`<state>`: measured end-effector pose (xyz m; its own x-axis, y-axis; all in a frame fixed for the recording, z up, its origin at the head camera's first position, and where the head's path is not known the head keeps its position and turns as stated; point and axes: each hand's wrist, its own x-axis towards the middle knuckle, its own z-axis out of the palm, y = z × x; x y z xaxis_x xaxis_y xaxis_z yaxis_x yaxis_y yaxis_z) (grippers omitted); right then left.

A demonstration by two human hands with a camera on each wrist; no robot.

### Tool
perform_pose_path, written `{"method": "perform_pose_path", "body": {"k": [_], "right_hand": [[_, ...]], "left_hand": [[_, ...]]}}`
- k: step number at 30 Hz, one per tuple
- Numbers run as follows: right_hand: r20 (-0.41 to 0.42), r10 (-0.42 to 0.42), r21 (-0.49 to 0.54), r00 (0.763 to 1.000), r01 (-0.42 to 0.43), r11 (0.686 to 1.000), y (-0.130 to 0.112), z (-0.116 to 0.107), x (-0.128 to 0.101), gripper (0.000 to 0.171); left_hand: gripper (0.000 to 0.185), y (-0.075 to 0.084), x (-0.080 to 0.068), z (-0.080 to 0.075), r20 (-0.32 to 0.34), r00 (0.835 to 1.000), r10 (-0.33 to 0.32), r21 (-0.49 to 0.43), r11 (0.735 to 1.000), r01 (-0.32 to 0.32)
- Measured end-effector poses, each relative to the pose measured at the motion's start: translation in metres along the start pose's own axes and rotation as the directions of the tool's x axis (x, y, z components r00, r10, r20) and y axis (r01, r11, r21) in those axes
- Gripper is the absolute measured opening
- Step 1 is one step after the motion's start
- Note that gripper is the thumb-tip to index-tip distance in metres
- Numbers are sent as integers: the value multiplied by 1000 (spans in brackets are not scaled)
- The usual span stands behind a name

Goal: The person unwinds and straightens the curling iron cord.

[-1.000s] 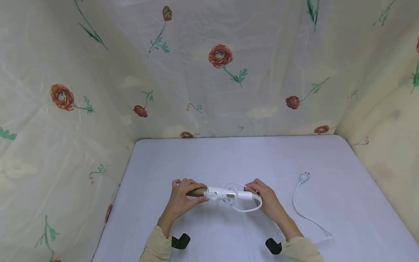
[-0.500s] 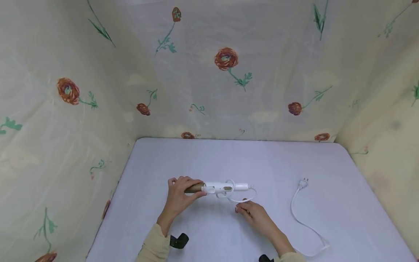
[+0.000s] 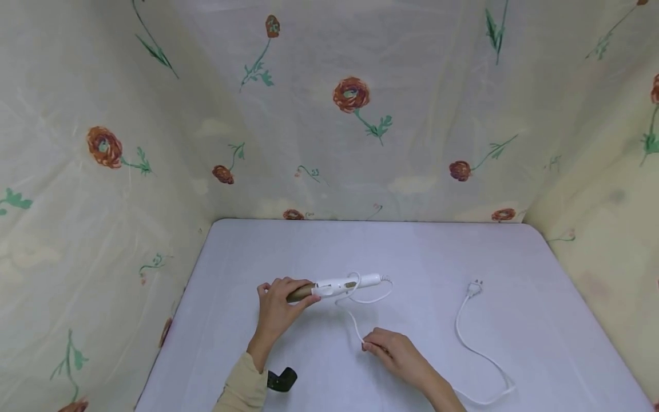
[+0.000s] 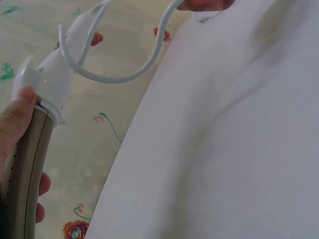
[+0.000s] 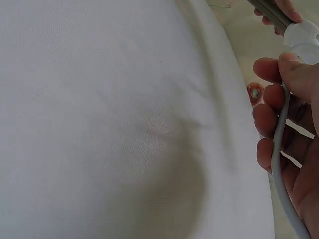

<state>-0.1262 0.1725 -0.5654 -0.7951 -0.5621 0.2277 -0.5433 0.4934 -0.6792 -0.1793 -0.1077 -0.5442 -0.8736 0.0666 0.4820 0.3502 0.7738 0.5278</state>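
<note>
My left hand (image 3: 278, 308) grips the gold-brown barrel (image 4: 25, 169) of a hair curling iron (image 3: 337, 286), holding it above the table. The iron's white handle points to the right and tilts slightly away. A white cord (image 3: 355, 326) leaves the handle's end and passes in a loose loop about the handle. Lower and to the right, my right hand (image 3: 399, 356) pinches this cord between thumb and fingers. In the right wrist view the gripped cord (image 5: 278, 154) runs down across the palm. Past the right hand it curves over the table to a two-pin plug (image 3: 474, 288).
A white-covered table (image 3: 412, 252) lies beneath the hands. Flower-patterned sheets (image 3: 309, 131) hang behind it and at both sides. A black piece (image 3: 282, 380) sits at the left wrist.
My right hand has left the handle's end and moved down and left, drawing the cord out from the handle. The left hand has shifted slightly left, and the handle's end now tilts farther away.
</note>
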Motion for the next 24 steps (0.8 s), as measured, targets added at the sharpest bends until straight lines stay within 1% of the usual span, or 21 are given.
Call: {"method": "perform_pose_path", "body": {"k": [4,9,11,14,17,24], "right_hand": [[-7,-8,19,1000,8,1000,-4,2,-3,14],[-53,-87,25,995,89,996,-9,3,-5,9],[-87,-133,23,987,136,990,-11,3,-5,9],[-142,-183,21,973,188,982,-14,3,-6,14],[-177,-210,21,962,217,976,-16,2,-7,17],[-226,-258,27,940,270,962,-21,-2,-6,21]], "left_hand": [[39,0,0,0,1,1000,-9,6,1000,9],[40,0,0,1,-6,1000,-15,10,1000,15],[40,0,-1,0,-8,1000,-16,12,1000,16],[40,0,-1,0,-5,1000,-18,20,1000,18],[40,0,-2,0,9,1000,-25,32,999,24],[41,1,-4,0,29,999,-34,54,998,32]]}}
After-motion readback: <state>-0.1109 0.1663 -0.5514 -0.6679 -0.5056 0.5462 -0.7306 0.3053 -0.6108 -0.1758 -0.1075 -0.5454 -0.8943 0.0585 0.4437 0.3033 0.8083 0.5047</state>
